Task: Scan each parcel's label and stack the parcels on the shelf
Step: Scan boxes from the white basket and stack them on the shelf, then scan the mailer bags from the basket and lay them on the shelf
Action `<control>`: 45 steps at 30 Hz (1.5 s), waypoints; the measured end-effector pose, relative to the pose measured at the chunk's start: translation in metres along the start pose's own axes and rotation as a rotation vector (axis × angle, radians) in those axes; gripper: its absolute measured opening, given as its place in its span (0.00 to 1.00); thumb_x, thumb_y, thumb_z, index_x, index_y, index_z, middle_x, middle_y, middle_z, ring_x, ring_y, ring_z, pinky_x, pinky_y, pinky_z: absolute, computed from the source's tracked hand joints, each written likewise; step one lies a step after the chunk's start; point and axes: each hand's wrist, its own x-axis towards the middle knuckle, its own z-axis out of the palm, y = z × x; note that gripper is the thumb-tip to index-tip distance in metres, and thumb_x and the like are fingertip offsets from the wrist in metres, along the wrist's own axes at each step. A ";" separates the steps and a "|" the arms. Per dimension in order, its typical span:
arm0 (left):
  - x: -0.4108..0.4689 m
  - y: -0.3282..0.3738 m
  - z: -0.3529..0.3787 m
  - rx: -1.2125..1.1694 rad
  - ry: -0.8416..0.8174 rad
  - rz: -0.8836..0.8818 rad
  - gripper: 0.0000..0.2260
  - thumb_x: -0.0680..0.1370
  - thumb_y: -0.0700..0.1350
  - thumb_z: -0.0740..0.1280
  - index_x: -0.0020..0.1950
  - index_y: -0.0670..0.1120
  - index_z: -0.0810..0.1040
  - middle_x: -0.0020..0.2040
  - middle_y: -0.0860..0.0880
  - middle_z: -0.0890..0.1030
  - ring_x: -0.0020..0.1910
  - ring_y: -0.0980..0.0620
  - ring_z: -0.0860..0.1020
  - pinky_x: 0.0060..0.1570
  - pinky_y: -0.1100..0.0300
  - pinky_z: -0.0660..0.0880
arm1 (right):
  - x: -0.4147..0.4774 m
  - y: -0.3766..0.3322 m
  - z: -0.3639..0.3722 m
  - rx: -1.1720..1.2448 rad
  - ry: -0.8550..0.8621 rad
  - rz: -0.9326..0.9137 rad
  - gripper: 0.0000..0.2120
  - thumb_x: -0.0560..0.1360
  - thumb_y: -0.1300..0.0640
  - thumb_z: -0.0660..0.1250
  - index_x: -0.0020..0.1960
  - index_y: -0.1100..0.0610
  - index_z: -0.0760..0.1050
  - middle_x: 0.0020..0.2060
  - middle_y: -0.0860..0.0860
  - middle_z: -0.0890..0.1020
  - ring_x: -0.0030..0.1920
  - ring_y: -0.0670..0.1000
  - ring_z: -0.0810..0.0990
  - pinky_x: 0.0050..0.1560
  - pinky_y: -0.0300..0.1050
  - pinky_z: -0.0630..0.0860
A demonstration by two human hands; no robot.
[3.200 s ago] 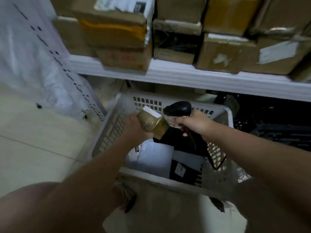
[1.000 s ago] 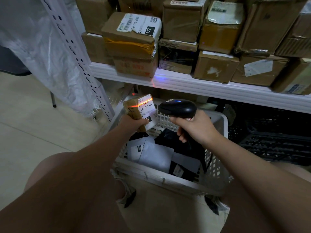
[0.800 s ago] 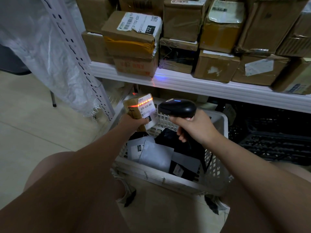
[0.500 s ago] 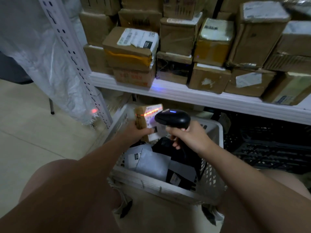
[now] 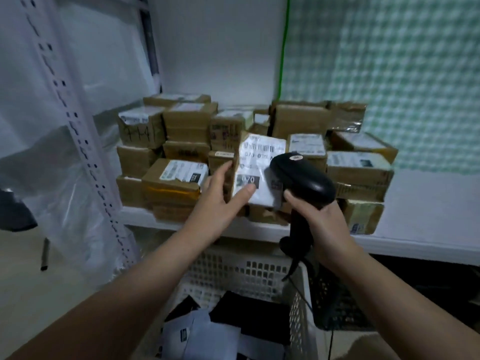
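Ahead of you is a plain white wall (image 5: 220,48); to its right, a green-checked covering (image 5: 389,74) (cloth or paper, cannot tell). A white shelf (image 5: 428,229) runs below them. At your left, a perforated post (image 5: 78,131) and plastic sheeting (image 5: 65,198) stand over a pale floor (image 5: 31,294). Lighting is dim.

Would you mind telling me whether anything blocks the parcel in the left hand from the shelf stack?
Nothing visible does. The parcel, held by the left hand, is at the stacked boxes; the scanner in the right hand only overlaps its right edge, nearer the camera.
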 end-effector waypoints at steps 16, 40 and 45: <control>0.126 0.058 0.014 0.880 0.054 0.364 0.18 0.80 0.42 0.61 0.70 0.50 0.66 0.58 0.42 0.75 0.55 0.42 0.76 0.51 0.48 0.75 | 0.127 -0.045 -0.019 -0.001 0.113 0.236 0.13 0.72 0.50 0.73 0.54 0.54 0.79 0.51 0.55 0.83 0.56 0.59 0.81 0.62 0.59 0.76; 0.032 0.001 0.044 0.801 -0.009 0.452 0.11 0.79 0.48 0.63 0.60 0.47 0.76 0.55 0.48 0.75 0.57 0.46 0.70 0.54 0.56 0.66 | 0.018 0.006 -0.069 -0.220 -0.141 0.295 0.06 0.75 0.61 0.71 0.51 0.61 0.79 0.33 0.55 0.79 0.30 0.51 0.77 0.32 0.43 0.75; -0.033 -0.105 0.083 0.788 -0.301 0.136 0.11 0.80 0.47 0.62 0.60 0.44 0.76 0.56 0.46 0.76 0.57 0.45 0.71 0.54 0.53 0.68 | -0.035 0.101 -0.094 -0.419 -0.127 0.543 0.04 0.74 0.64 0.71 0.41 0.59 0.77 0.29 0.53 0.77 0.28 0.49 0.75 0.30 0.40 0.72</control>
